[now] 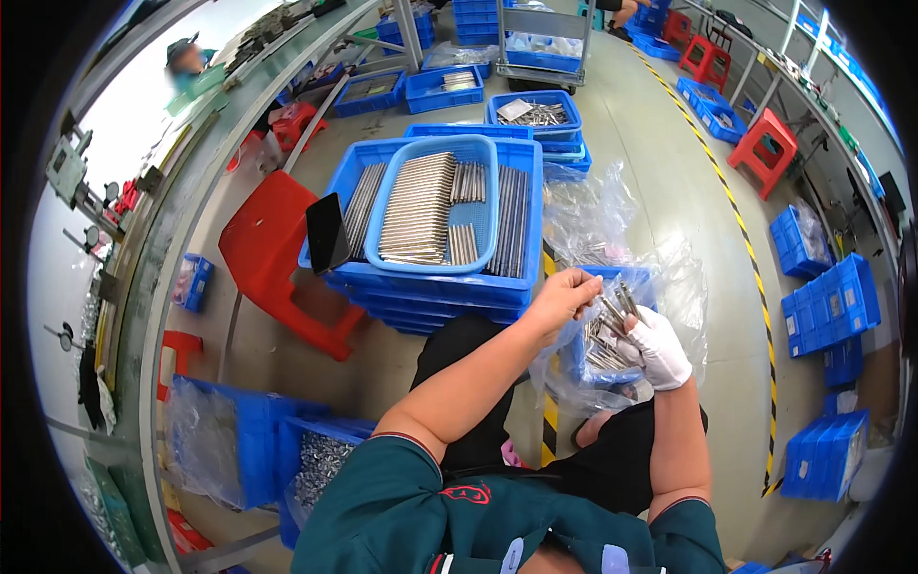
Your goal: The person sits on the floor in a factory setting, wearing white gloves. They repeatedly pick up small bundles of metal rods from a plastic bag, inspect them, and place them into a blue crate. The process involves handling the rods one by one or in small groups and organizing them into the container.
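Note:
My right hand (658, 352), in a white glove, is closed round several thin metal rods (622, 304) that stick up past its fingers. Bare and pinched closed, my left hand (566, 295) is close beside the rods' upper ends; what its fingertips hold, if anything, is too small to tell. Below both hands is a blue bin (572, 354) lined with clear plastic, with loose metal rods (604, 346) inside. To the left, a light-blue basket (491, 206) carries neat rows of silver rods (417, 210). It rests in a larger blue crate (529, 251) among darker rods (512, 222).
A black phone (327, 234) leans at the crate's left edge beside a red stool (277, 258). Blue bins of small metal parts (335, 469) stand lower left. Crumpled clear plastic (593, 210) lies beyond my hands. A wheeled cart (543, 72) stands farther off, and a person (186, 67) is far left.

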Motion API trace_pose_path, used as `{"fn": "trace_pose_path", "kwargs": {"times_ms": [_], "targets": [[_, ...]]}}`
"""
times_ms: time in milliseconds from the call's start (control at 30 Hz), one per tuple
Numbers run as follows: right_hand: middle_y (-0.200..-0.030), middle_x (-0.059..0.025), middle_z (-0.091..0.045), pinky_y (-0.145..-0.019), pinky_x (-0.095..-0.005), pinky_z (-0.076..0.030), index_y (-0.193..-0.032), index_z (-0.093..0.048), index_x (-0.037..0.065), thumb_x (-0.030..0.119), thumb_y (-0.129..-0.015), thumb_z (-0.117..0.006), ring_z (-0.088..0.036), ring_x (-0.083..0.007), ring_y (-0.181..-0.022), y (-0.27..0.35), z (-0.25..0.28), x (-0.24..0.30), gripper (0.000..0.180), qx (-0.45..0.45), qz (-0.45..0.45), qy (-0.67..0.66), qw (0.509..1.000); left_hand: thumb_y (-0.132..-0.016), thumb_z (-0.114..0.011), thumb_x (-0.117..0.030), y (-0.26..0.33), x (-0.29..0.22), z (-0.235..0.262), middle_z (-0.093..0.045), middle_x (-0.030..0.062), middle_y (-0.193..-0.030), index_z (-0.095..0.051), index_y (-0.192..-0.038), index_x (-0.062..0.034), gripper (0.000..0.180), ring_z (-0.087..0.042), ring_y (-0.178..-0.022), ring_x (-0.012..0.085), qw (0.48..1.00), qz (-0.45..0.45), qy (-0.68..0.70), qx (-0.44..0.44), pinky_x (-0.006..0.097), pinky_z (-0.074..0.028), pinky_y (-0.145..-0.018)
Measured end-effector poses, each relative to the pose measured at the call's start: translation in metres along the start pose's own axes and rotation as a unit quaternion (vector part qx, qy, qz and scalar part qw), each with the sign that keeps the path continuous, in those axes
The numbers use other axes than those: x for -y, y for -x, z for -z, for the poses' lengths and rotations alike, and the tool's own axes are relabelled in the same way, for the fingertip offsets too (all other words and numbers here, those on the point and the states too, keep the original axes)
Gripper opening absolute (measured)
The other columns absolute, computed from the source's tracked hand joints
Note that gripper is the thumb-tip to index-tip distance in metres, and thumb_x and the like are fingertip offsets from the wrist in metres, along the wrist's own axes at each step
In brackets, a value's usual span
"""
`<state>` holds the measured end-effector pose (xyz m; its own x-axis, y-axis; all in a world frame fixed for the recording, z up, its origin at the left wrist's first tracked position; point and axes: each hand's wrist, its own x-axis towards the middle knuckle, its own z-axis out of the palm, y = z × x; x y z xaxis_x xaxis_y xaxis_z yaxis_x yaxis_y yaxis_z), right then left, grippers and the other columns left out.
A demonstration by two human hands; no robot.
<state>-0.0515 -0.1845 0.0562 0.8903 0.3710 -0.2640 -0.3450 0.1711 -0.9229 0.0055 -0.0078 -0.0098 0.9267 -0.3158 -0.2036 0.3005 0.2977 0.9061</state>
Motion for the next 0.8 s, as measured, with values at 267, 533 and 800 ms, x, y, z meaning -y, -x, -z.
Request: {"fn": "trace_pose_path", "kwargs": {"times_ms": [267, 533, 800], "targets": [[-0.069, 0.0006, -0.047, -0.05, -0.0193, -0.033, -0.101, -0.056, 0.002, 0.017, -0.086, -0.058, -0.04, -0.0044, -0.057, -0.038, -0.056, 0.053, 0.021, 0.149, -0.006, 0.205, 0.967, -0.08, -0.061, -0.007, 0.001, 0.015, -0.002, -0.06, -0.0003, -0.078, -0.064, -0.098, -0.0062, 0.019, -0.05, -0.059, 0.007, 0.998, 0.028, 0.009, 0.05, 0.024, -0.038, -0.05], [-0.08, -0.0101, -0.059, -0.07, -0.0322, -0.045, -0.108, -0.059, 0.007, 0.01, -0.085, -0.056, -0.055, -0.0201, -0.073, -0.137, -0.12, 0.089, 0.023, 0.205, 0.219, 0.576, 0.761, -0.083, -0.064, -0.02, 0.005, 0.011, 0.002, -0.059, 0.0065, -0.066, -0.062, -0.078, 0.0017, 0.022, -0.055, -0.061, 0.0129, 0.989, -0.042, -0.134, 0.054, 0.028, -0.044, -0.056], [-0.081, -0.0163, -0.062, -0.07, -0.0411, -0.047, -0.094, -0.063, 0.007, 0.01, -0.079, -0.059, -0.06, -0.0363, -0.079, -0.213, -0.171, 0.076, 0.015, 0.314, 0.147, 0.788, 0.509, -0.084, -0.064, -0.023, 0.005, 0.002, 0.004, -0.061, 0.0109, -0.07, -0.061, -0.082, 0.0043, 0.027, -0.056, -0.065, 0.0149, 0.97, -0.108, -0.2, 0.088, 0.031, -0.045, -0.061]]}}
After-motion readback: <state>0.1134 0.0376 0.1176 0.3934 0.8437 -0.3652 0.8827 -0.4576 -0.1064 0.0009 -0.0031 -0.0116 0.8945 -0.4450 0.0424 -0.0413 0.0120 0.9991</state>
